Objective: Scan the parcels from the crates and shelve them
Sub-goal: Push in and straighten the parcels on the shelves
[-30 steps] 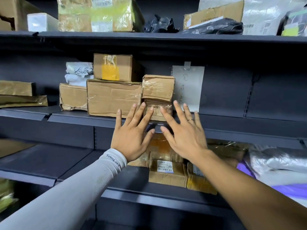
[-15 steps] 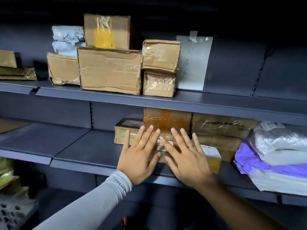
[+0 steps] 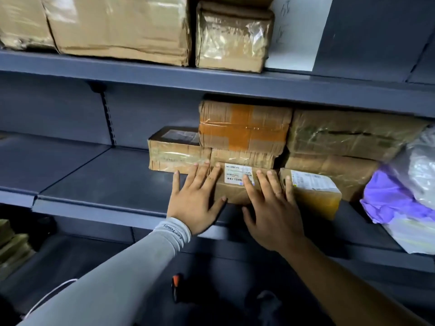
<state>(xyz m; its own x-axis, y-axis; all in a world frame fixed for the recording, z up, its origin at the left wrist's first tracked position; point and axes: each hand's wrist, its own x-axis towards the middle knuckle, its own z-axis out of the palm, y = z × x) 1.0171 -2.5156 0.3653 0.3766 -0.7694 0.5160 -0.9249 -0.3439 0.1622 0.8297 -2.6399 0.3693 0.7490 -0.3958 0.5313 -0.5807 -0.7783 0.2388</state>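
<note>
My hands, left (image 3: 195, 203) and right (image 3: 270, 208), lay flat with fingers straight on the parcel (image 3: 235, 187), grasping nothing, so it sat shelved among other boxes on the grey metal shelf (image 3: 106, 184), with crates unseen and, I judged, more still to scan.

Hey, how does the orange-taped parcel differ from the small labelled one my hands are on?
The orange-taped parcel sits high, stacked on another box; the small labelled parcel lies on the shelf at the front. The orange-taped parcel shows broad orange tape and no label; the small labelled parcel shows a white barcode label. The left hand and right hand rest flat against the small labelled parcel; nothing touches the orange-taped parcel. Both are brown cardboard.
</note>
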